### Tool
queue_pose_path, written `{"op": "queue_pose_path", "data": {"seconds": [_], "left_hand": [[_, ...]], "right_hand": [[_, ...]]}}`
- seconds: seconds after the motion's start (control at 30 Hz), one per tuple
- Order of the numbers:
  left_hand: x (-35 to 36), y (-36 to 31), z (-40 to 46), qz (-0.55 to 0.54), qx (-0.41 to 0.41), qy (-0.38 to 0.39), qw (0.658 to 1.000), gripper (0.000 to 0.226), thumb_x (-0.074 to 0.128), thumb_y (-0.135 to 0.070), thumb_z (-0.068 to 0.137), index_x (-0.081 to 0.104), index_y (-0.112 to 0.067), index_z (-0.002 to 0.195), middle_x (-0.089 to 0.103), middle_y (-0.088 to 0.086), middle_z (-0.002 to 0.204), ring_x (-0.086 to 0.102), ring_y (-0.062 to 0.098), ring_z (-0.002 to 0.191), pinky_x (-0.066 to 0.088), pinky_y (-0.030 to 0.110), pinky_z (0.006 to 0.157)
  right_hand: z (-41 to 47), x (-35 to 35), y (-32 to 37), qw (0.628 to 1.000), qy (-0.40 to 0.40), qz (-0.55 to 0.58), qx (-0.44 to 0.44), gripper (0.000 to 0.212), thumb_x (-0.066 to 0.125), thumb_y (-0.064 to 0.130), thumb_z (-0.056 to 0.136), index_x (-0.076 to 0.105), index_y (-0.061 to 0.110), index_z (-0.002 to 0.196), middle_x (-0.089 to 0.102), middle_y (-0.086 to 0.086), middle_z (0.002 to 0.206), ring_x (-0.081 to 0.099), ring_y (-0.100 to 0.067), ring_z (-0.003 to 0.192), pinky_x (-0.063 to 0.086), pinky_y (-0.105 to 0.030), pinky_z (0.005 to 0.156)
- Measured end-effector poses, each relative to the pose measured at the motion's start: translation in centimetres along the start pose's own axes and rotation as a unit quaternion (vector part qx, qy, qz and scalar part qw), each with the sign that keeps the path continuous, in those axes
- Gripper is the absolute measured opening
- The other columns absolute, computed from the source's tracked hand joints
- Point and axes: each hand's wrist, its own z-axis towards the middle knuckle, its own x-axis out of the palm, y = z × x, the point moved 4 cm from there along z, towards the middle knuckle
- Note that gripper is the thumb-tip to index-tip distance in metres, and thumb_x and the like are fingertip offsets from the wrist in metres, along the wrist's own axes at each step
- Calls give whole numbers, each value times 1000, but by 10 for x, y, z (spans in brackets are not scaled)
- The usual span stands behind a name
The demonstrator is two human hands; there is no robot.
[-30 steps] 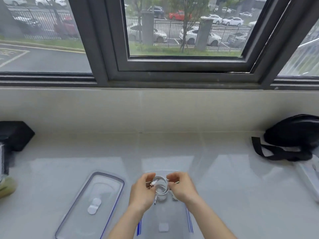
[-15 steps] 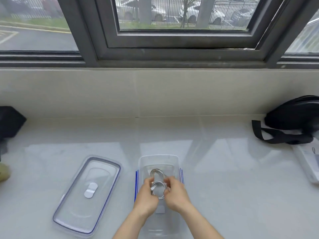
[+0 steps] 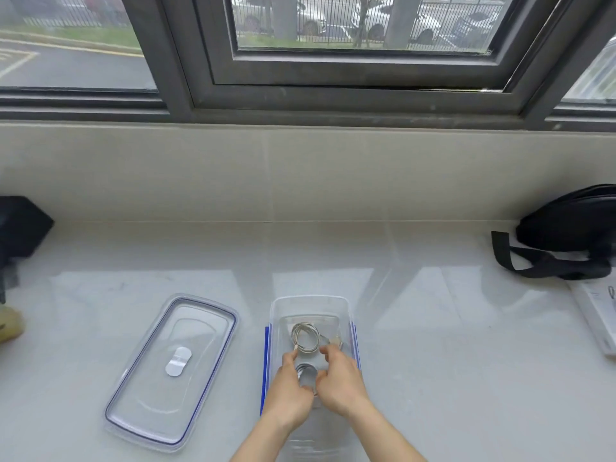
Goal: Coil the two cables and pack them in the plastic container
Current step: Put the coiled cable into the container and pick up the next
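A clear plastic container [image 3: 310, 303] with blue side clips stands open on the pale counter, low in the middle. One coiled white cable [image 3: 304, 337] lies in its far half. A second coiled cable [image 3: 306, 374] sits lower, in the middle of the container, between my two hands. My left hand [image 3: 289, 391] holds its left side and my right hand [image 3: 340, 383] holds its right side, both reaching down inside the container. My hands and forearms hide the container's near part.
The container's clear lid [image 3: 171, 368] with a blue seal lies flat to the left. A black bag [image 3: 566, 228] with a strap sits at the far right, a white box [image 3: 596, 315] just in front of it. Dark objects [image 3: 20, 228] stand at the left edge.
My hands have lowered the coiled cable from above the container down into it, towards the near side. The other coil in the far half is now uncovered.
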Motion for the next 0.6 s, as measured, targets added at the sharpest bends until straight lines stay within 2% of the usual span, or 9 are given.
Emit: {"op": "queue_pose_path", "data": {"seconds": [0.13,0.27,0.37,0.43,0.5,0.6], "left_hand": [[-20,-17,3,27,41,-36,998,48,55,-21,94,46,-27,141,63,-4,139,61,17,126,47,35,107],[-52,-39,4,20,106,-85,991,37,55,-20,97,55,-28,133,65,-6,134,62,11,123,46,33,108],[-87,-48,4,28,146,-150,977,37,57,-21,97,55,-29,134,65,-10,133,60,9,124,45,28,104],[-113,-45,4,29,154,-190,969,40,57,-23,97,52,-30,136,63,-10,135,58,10,127,44,29,104],[-139,-35,5,23,145,-224,963,42,58,-25,97,50,-29,138,61,-9,138,55,13,130,44,34,107],[-175,-6,7,12,110,-264,958,46,58,-28,97,47,-30,141,56,-7,143,48,17,136,41,34,107]], "right_hand": [[8,-25,22,998,-46,1,-35,43,50,14,93,57,19,135,64,-2,137,58,-22,129,46,-30,101],[13,-46,53,994,-72,-3,-80,42,51,18,96,55,19,138,61,-3,139,57,-22,128,44,-30,103],[16,-56,78,989,-96,-27,-112,41,51,21,98,55,20,138,60,-2,141,55,-22,130,43,-31,106],[18,-56,96,983,-109,-46,-141,41,51,22,98,55,20,139,60,0,141,53,-21,132,41,-32,106],[18,-50,115,978,-110,-62,-168,41,51,23,99,54,21,139,59,2,141,52,-20,132,40,-31,106],[22,-28,144,974,-88,-69,-196,41,51,23,99,54,21,140,58,3,143,52,-18,132,39,-31,108]]}}
